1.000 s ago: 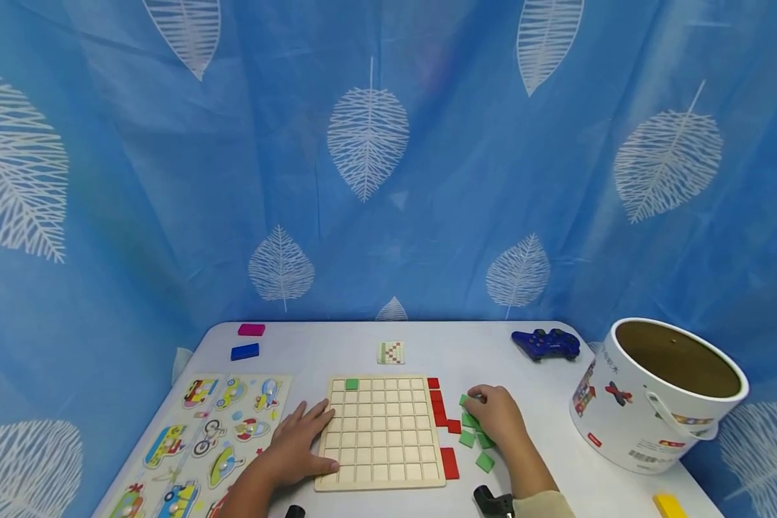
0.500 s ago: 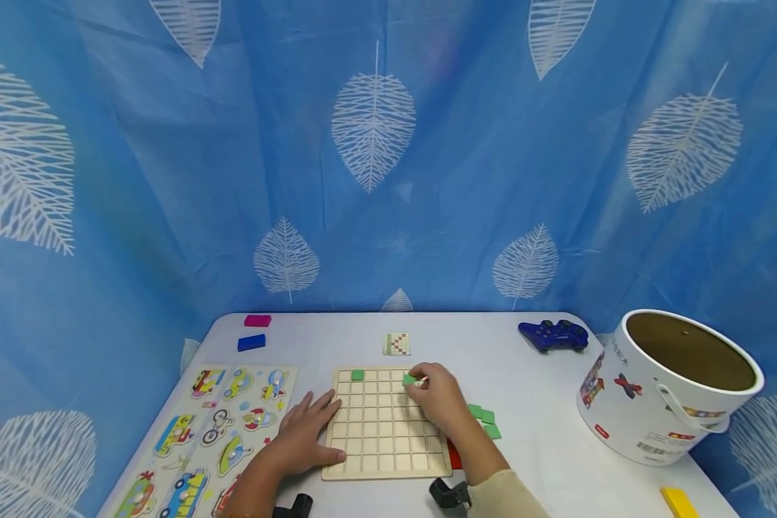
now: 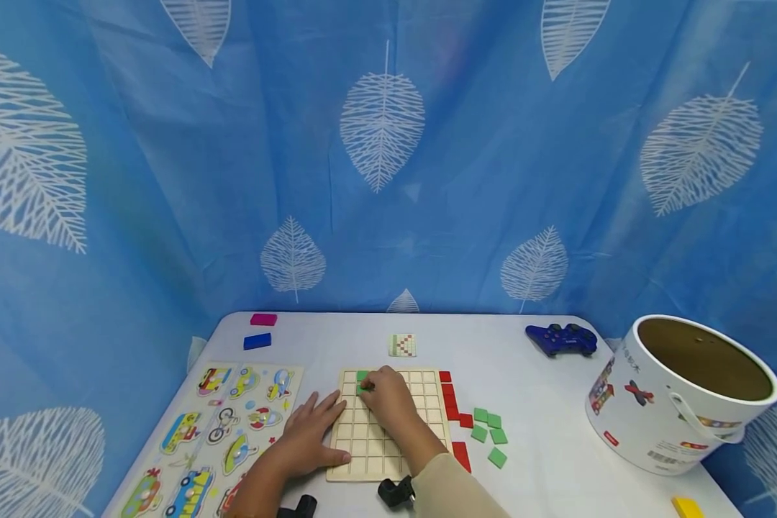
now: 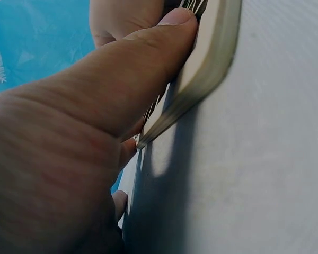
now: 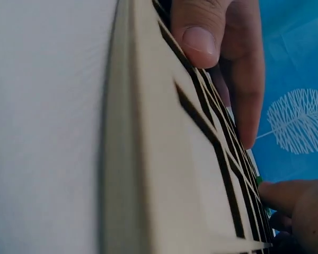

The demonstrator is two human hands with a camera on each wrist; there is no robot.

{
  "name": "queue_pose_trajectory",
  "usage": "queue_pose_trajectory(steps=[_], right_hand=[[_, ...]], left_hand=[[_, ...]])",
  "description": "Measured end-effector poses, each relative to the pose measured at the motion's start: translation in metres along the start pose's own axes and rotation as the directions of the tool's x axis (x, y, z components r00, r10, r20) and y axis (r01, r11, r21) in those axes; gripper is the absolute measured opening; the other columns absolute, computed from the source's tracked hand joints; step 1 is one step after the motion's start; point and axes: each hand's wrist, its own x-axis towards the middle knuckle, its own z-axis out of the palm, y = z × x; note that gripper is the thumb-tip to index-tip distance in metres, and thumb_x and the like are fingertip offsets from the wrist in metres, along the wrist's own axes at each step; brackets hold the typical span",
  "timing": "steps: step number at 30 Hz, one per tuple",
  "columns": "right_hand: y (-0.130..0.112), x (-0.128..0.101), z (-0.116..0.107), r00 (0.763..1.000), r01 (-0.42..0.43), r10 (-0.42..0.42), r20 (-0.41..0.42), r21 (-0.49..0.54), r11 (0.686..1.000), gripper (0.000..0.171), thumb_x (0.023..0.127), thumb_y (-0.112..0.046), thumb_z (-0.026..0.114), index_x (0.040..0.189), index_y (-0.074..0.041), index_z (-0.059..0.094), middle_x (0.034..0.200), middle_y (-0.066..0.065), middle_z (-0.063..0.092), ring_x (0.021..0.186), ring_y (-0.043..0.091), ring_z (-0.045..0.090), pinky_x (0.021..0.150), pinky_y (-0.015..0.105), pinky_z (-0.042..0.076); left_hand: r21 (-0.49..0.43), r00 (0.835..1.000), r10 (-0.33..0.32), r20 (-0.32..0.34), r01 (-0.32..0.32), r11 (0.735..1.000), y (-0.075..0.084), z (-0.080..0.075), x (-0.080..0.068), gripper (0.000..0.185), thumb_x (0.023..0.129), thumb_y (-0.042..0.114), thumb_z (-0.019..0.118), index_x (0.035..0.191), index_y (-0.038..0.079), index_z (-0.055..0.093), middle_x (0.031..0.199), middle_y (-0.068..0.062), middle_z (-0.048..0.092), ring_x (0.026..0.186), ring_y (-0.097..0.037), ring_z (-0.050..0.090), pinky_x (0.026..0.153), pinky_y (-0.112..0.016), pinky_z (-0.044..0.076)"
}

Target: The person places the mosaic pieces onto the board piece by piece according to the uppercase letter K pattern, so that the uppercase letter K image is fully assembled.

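Observation:
In the head view, a light wooden grid board (image 3: 356, 471) lies on the table, with a green square tile (image 3: 361, 375) set in its top row. My left hand (image 3: 307, 439) rests along the board's left side, fingers spread and thumb lying on the lower left edge. That thumb (image 4: 164, 47) is close up in the left wrist view. Over the upper left cells, my right hand (image 3: 391, 403) pinches a second green tile (image 3: 360, 391), largely covered by the fingertips. In the right wrist view, the right hand (image 5: 302, 206) meets a small bit of green at the grid.
Loose green tiles (image 3: 479, 433) and red tiles (image 3: 450, 399) lie right of the board. A pattern card (image 3: 402, 345) is behind it. A picture puzzle (image 3: 233, 439) lies left; blue (image 3: 257, 341) and pink (image 3: 263, 319) blocks, a game controller (image 3: 561, 339), a white bucket (image 3: 647, 432) and a yellow block (image 3: 686, 507) surround.
My right hand picked a green tile from the loose pile, carried it left over the board's upper right, then to the upper left cells. The left hand stays on the board.

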Motion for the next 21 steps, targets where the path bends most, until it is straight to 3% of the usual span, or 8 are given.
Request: queue_pose_trajectory(steps=[4, 7, 13, 17, 21], right_hand=[[-0.004, 0.001, 0.003, 1.000, -0.018, 0.017, -0.023, -0.008, 1.000, 0.005, 0.094, -0.020, 0.079, 0.096, -0.017, 0.078, 0.090, -0.006, 0.064, 0.086, 0.012, 0.061, 0.076, 0.032, 0.056], [-0.004, -0.002, 0.000, 1.000, -0.019, 0.019, -0.009, 0.006, 1.000, 0.007, 0.094, -0.019, 0.078, 0.099, -0.014, 0.080, 0.094, -0.003, 0.068, 0.092, 0.016, 0.065, 0.080, 0.036, 0.058], [0.022, -0.030, -0.038, 1.000, -0.013, 0.010, 0.026, 0.111, 0.994, 0.018, 0.096, -0.017, 0.075, 0.112, -0.012, 0.078, 0.113, 0.004, 0.069, 0.103, 0.021, 0.066, 0.090, 0.044, 0.059], [0.064, -0.058, -0.081, 0.989, -0.143, 0.147, -0.034, 0.109, 0.984, 0.018, 0.095, -0.017, 0.076, 0.112, -0.014, 0.075, 0.114, 0.002, 0.069, 0.102, 0.020, 0.064, 0.091, 0.045, 0.057], [0.112, -0.080, -0.118, 0.937, -0.334, 0.343, -0.062, 0.117, 0.935, 0.022, 0.096, -0.020, 0.075, 0.118, -0.015, 0.074, 0.119, 0.005, 0.069, 0.105, 0.024, 0.062, 0.095, 0.050, 0.056]], left_hand=[[-0.003, 1.000, 0.009, -0.013, -0.009, 1.000, 0.001, -0.001, -0.001, 0.100, 0.077, 0.060, 0.086, 0.158, 0.017, 0.048, 0.172, -0.004, 0.031, 0.160, -0.047, 0.012, 0.123, -0.074, 0.012], [0.002, 1.000, 0.017, -0.014, -0.017, 1.000, 0.002, -0.001, -0.002, 0.099, 0.077, 0.060, 0.086, 0.158, 0.017, 0.048, 0.172, -0.004, 0.031, 0.160, -0.047, 0.013, 0.123, -0.074, 0.014], [-0.001, 1.000, 0.008, -0.003, -0.008, 1.000, 0.004, 0.002, -0.002, 0.099, 0.077, 0.060, 0.086, 0.158, 0.017, 0.049, 0.172, -0.005, 0.031, 0.160, -0.048, 0.013, 0.124, -0.073, 0.013], [0.008, 1.000, -0.014, 0.009, 0.014, 1.000, 0.005, 0.002, -0.001, 0.100, 0.076, 0.062, 0.086, 0.158, 0.018, 0.048, 0.172, -0.004, 0.031, 0.160, -0.048, 0.013, 0.125, -0.072, 0.012], [0.014, 1.000, -0.020, -0.009, 0.020, 1.000, 0.005, 0.001, -0.001, 0.100, 0.075, 0.061, 0.087, 0.158, 0.018, 0.049, 0.172, -0.004, 0.031, 0.160, -0.048, 0.013, 0.125, -0.072, 0.012]])
